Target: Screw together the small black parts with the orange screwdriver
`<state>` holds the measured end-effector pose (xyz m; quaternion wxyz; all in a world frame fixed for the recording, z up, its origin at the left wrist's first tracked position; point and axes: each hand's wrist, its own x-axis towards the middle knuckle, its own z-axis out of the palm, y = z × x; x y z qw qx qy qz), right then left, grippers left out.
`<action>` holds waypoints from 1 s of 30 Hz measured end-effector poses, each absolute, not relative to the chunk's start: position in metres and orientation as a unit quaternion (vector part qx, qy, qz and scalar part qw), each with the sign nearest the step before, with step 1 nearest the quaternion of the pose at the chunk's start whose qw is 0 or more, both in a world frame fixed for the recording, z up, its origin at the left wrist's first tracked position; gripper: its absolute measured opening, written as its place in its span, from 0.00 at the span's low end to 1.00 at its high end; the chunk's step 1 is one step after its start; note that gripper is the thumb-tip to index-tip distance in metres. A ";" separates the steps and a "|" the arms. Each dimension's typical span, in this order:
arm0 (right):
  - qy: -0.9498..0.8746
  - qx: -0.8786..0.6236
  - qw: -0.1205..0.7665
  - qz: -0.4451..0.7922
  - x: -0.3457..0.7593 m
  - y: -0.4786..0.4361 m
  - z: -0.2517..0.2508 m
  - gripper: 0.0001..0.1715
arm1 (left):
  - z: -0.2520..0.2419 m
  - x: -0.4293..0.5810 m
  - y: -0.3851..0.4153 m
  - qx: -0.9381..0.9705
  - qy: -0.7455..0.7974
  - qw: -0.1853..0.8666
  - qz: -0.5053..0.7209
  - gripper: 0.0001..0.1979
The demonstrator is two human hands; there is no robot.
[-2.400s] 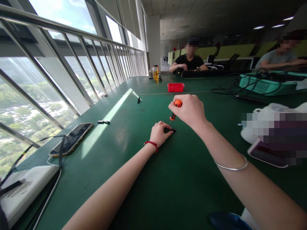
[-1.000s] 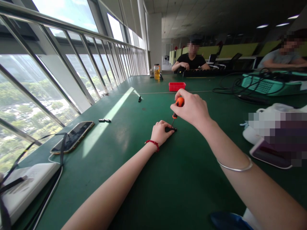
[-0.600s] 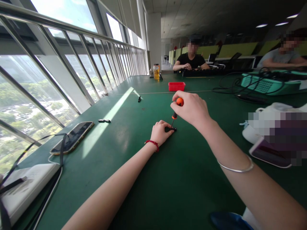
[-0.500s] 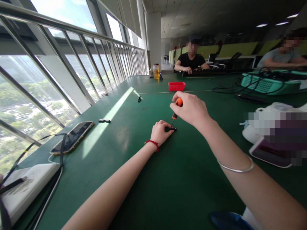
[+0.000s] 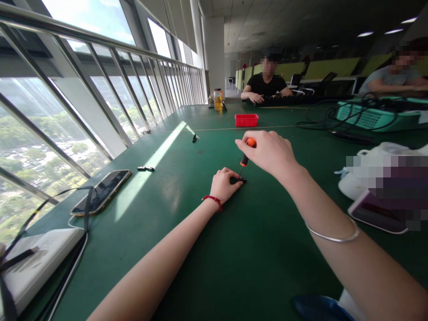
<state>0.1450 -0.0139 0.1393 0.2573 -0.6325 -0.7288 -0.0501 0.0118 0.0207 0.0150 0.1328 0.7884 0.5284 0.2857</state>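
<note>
My left hand (image 5: pixel 224 185) is closed on a small black part (image 5: pixel 238 180), pressing it to the green tabletop (image 5: pixel 187 196); what the part is I cannot make out. Above it, my right hand (image 5: pixel 269 151) grips an orange and black screwdriver (image 5: pixel 245 159) from the top. The screwdriver leans slightly, its thin shaft pointing down with the tip at the black part. Most of the handle's top is hidden by my right fingers. Two similar small dark pieces lie apart to the left: one piece (image 5: pixel 146 169) in the sunlit strip, another piece (image 5: pixel 194 138) farther back.
A red bin (image 5: pixel 246 120) stands beyond my hands. At left lie a phone (image 5: pixel 102 191), cables and a white power strip (image 5: pixel 43 263). A teal basket (image 5: pixel 371 116) with black cables and a white bag (image 5: pixel 357 178) are at right. Two people sit across the table.
My right hand has turned and shifted slightly right and down around the screwdriver handle. The left hand and black part stay put. The person opposite has moved a hand.
</note>
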 end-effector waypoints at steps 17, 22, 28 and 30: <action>-0.727 -0.634 0.258 -0.048 0.144 -0.017 0.141 0.09 | 0.014 0.012 0.020 0.784 0.537 0.133 0.283 0.08; -0.732 -0.631 0.255 -0.035 0.142 -0.017 0.142 0.18 | 0.015 0.013 0.018 0.780 0.542 0.130 0.285 0.08; -0.727 -0.639 0.247 -0.030 0.144 -0.018 0.144 0.25 | 0.016 0.012 0.018 0.777 0.542 0.141 0.288 0.07; -0.727 -0.642 0.241 -0.035 0.145 -0.019 0.144 0.22 | 0.016 0.012 0.017 0.776 0.543 0.142 0.288 0.08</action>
